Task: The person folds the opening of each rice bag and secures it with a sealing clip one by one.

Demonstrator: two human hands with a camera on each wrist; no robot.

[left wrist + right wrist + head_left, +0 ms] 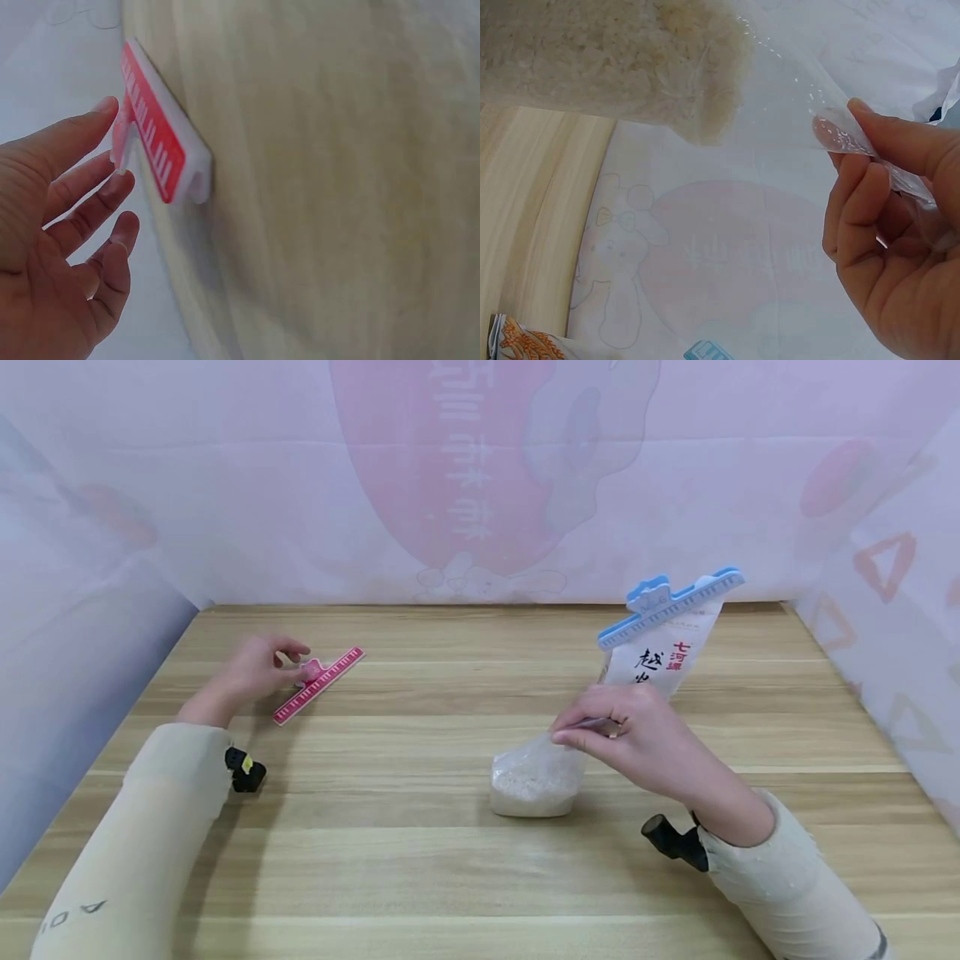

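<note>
A red clip (pixel 318 685) with a ruler-like bar lies on the left of the table. My left hand (pixel 258 667) is at its handle, the thumb beside the handle and the other fingers loosely bent and spread. The left wrist view shows the clip (pixel 154 124) just past the fingertips, the index tip partly hidden behind the handle. My right hand (pixel 637 739) pinches the gathered top of a clear plastic bag of rice (pixel 534 781) between thumb and fingers. The bag's rice-filled base rests on the table, and its plastic (pixel 795 90) is drawn toward the hand.
Behind my right hand stands a white printed bag (pixel 663 652), its top closed by a blue clip (pixel 667 608). Pale printed cloth (pixel 262 518) walls the wooden table (pixel 390 877) at the back and both sides.
</note>
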